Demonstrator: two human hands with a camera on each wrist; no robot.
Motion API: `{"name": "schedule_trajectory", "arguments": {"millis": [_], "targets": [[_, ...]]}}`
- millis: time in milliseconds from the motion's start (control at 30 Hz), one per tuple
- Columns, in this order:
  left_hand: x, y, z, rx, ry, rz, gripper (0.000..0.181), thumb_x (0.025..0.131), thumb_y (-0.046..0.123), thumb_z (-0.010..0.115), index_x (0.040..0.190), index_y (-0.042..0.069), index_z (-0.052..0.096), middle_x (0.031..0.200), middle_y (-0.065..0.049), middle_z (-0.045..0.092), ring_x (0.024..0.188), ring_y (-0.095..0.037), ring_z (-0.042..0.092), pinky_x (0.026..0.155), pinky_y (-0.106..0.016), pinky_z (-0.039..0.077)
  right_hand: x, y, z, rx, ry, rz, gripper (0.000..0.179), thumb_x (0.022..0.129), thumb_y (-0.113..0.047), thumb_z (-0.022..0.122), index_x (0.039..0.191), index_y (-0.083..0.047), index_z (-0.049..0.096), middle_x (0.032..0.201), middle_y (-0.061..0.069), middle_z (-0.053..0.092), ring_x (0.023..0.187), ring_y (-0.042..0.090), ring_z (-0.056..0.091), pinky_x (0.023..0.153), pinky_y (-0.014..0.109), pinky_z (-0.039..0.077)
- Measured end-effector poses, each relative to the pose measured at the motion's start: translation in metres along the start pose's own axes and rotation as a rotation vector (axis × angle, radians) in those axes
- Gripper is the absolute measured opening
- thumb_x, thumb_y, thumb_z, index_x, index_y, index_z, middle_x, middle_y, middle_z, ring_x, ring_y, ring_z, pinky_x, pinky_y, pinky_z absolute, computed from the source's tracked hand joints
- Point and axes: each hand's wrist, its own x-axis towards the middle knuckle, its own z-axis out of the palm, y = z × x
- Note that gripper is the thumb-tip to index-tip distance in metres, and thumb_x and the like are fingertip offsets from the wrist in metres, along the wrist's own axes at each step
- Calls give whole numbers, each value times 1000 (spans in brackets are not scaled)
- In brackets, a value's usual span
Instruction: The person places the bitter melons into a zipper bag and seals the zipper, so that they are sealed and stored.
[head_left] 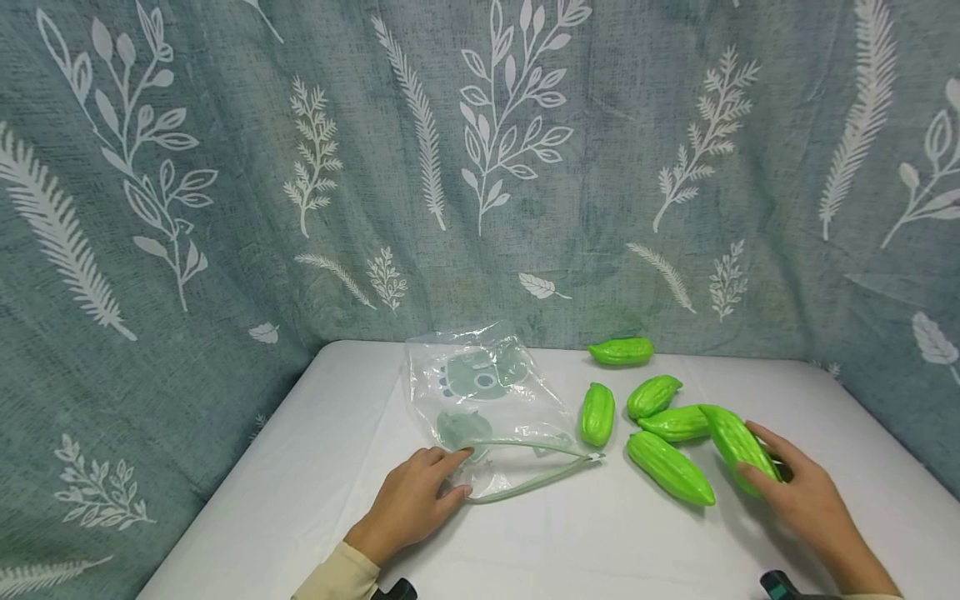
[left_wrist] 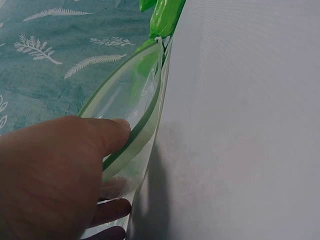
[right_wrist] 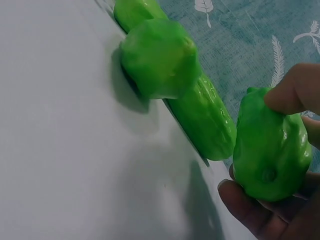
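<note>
At the left end of a clear zip bag point(head_left: 525, 482), my left hand point(head_left: 412, 502) holds the rim by its green strip. The bag's mouth gapes between its two green edges, and pale green cartoon prints show on its body. In the left wrist view, some fingertips point(left_wrist: 112, 212) lie lower, partly behind the plastic. My right hand point(head_left: 806, 492) grips a bright green, ridged bitter melon point(head_left: 731, 442) between thumb and fingers, seemingly raised off the table. Beside it on the table lie a long bitter melon point(head_left: 671, 468) and another bitter melon point(head_left: 675, 423), partly overlapped by the held one.
More bitter melons lie between the bag and my right hand: one upright in view point(head_left: 597, 414), one slanted point(head_left: 654, 397) and one at the back edge point(head_left: 622, 351). A white table point(head_left: 555, 550) carries everything. Blue-green leaf-patterned cloth point(head_left: 585, 217) surrounds its back and sides.
</note>
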Motion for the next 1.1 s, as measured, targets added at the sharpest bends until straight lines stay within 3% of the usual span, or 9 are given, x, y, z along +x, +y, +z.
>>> {"name": "schedule_trajectory", "arguments": {"millis": [200,500,633,767,1100], "targets": [[0,0,0,-1,-6,-5,49,93,42,70,138,23,63,107,4,66,94,-12,60,71,-33,52,0,-5,1,-4,-26,17,79,98,-47,61,154,2,32,129,38,49,104,42,54,67,37,46],[-1,0,0,8,14,11,50,91,41,71,137,24,63,107,5,66,93,-12,60,71,-33,52,-2,-13,4,80,-43,56,86,97,-52,60,158,-3,23,138,40,41,107,50,60,63,33,54],[-1,0,0,18,33,21,50,90,39,73,136,23,63,106,5,66,93,-12,61,70,-33,52,-4,-15,6,117,-29,32,84,97,-50,61,159,-7,24,137,38,43,95,30,67,62,31,56],[-1,1,-1,11,34,19,49,91,38,73,136,23,63,107,5,67,94,-12,61,71,-34,52,-5,-18,7,127,-9,9,82,97,-49,63,158,-8,28,135,36,47,83,5,60,62,30,57],[-1,1,-1,-3,22,8,50,91,37,73,137,23,63,107,5,67,94,-13,60,72,-35,52,-6,-21,8,105,23,-13,78,97,-47,63,157,-9,33,137,31,49,82,-7,52,59,27,51]]}}
